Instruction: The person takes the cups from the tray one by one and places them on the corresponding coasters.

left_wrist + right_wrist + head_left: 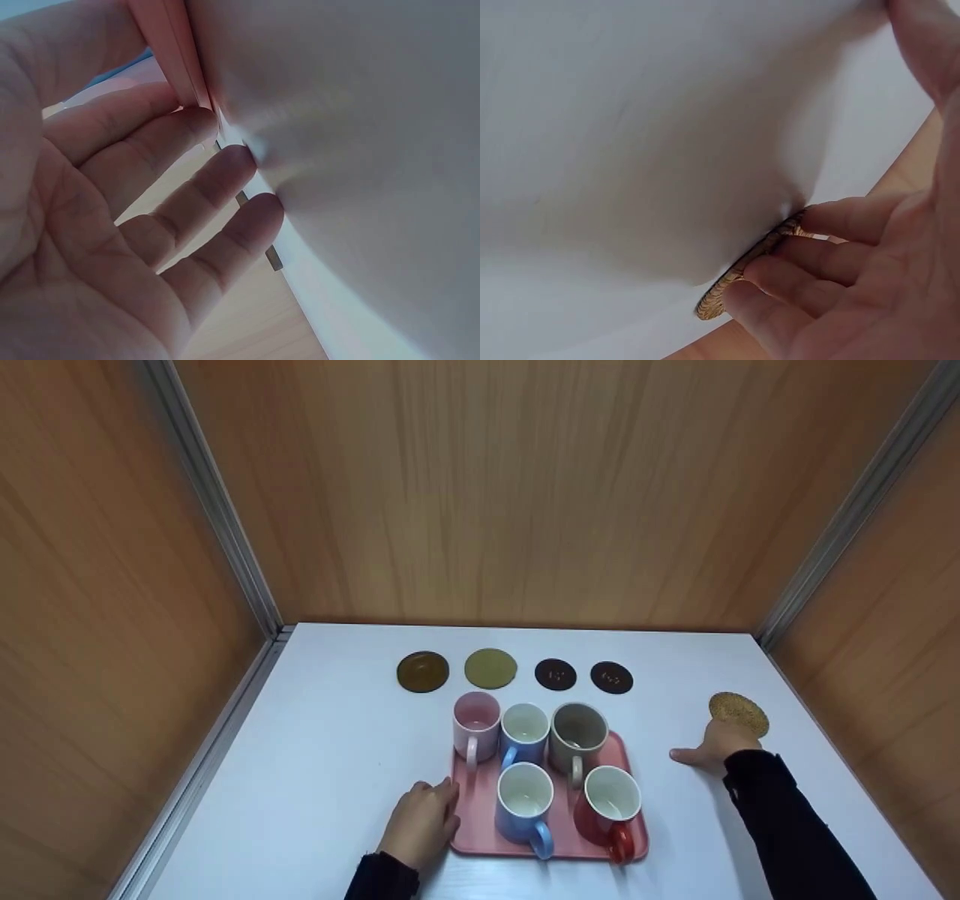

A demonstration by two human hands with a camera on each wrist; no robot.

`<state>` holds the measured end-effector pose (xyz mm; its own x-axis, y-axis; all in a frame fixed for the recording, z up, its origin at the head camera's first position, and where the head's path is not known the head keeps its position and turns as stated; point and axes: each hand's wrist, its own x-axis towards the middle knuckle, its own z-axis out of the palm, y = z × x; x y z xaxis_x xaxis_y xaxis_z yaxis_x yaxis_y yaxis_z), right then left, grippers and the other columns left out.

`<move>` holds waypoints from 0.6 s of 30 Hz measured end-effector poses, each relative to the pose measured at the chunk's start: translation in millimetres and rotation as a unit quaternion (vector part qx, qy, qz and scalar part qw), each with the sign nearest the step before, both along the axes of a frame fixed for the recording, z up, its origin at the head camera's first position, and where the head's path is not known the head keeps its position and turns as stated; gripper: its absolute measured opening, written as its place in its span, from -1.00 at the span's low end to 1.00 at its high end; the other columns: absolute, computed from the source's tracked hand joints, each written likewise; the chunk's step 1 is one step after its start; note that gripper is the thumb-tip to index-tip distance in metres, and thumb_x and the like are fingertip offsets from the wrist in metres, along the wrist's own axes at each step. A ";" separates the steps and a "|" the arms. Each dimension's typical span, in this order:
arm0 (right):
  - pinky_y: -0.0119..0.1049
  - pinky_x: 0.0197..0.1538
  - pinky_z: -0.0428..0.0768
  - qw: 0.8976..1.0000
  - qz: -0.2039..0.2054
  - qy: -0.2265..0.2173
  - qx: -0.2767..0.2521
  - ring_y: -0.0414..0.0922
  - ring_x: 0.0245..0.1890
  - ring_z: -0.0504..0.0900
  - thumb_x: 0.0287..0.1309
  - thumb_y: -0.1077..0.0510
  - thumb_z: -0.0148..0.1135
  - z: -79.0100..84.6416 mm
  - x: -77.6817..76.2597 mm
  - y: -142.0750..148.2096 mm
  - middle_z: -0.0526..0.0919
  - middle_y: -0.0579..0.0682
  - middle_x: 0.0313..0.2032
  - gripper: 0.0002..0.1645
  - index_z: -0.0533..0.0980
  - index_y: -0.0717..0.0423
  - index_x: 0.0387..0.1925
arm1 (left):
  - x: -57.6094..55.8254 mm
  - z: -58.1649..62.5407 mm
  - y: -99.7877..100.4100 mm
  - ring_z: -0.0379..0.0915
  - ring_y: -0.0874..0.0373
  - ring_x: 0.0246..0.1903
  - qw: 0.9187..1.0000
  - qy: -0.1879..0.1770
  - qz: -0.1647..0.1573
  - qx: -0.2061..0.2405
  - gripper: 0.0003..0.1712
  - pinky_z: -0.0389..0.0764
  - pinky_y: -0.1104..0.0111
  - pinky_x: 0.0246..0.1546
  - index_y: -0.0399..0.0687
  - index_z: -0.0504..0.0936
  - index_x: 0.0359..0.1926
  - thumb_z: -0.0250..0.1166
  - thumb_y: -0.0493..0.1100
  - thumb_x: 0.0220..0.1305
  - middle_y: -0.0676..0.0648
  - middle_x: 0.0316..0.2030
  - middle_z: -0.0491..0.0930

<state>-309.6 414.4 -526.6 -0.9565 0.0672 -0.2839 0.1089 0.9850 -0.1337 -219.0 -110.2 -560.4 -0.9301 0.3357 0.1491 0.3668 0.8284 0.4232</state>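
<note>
My left hand (420, 821) is at the left edge of a pink tray (476, 840), its fingers and thumb at the rim. In the left wrist view the fingertips (266, 210) lie low against the white table beside the tray rim (174, 56). At the right, my right hand (724, 742) reaches out flat with the thumb spread wide. Its fingers (780, 281) rest on a round woven coaster (739, 712), which lies flat on the table. On the tray stand a pink mug (484, 742), two blue mugs (517, 821), a grey mug (566, 754) and a red mug (592, 821).
Behind the tray, a brown round coaster (423, 672), an olive one (490, 669) and two dark ones (556, 675) lie in a row on the white table (315, 750). Wooden panels (510, 495) enclose the table at the back and sides.
</note>
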 end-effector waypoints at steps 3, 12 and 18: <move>0.01 -0.22 0.65 1.000 0.001 0.005 -0.010 0.05 -0.37 0.58 0.10 -0.52 0.45 -2.6 -2.1 0.1 0.68 0.22 -0.38 0.05 0.60 0.53 -0.20 | 0.2 -0.6 -0.8 0.69 -0.19 -0.10 1.000 0.009 -0.003 -0.004 -0.52 0.71 -0.05 -0.04 -0.20 0.75 0.13 0.54 -0.23 0.16 -0.25 0.14 0.77; 0.10 -0.04 0.70 0.999 0.017 -0.001 -0.030 0.10 -0.26 0.63 0.09 -0.37 0.56 2.4 -10.0 -7.9 0.70 0.34 -0.25 0.02 0.56 0.61 -0.09 | 0.8 -0.9 -1.3 0.67 -0.16 -0.18 0.999 0.031 -0.009 -0.004 -0.56 0.70 -0.02 -0.12 -0.19 0.75 0.06 0.56 -0.23 0.13 -0.22 0.09 0.79; 0.17 0.04 0.68 0.998 0.048 -0.007 -0.028 0.10 -0.21 0.65 0.05 -0.25 0.64 0.6 -20.5 -8.9 0.72 0.30 -0.23 -0.15 0.59 0.50 -0.14 | -0.1 0.5 0.1 0.67 -0.17 -0.14 1.000 0.005 -0.001 -0.002 -0.55 0.69 -0.04 -0.07 -0.19 0.75 0.10 0.55 -0.21 0.17 -0.22 0.13 0.77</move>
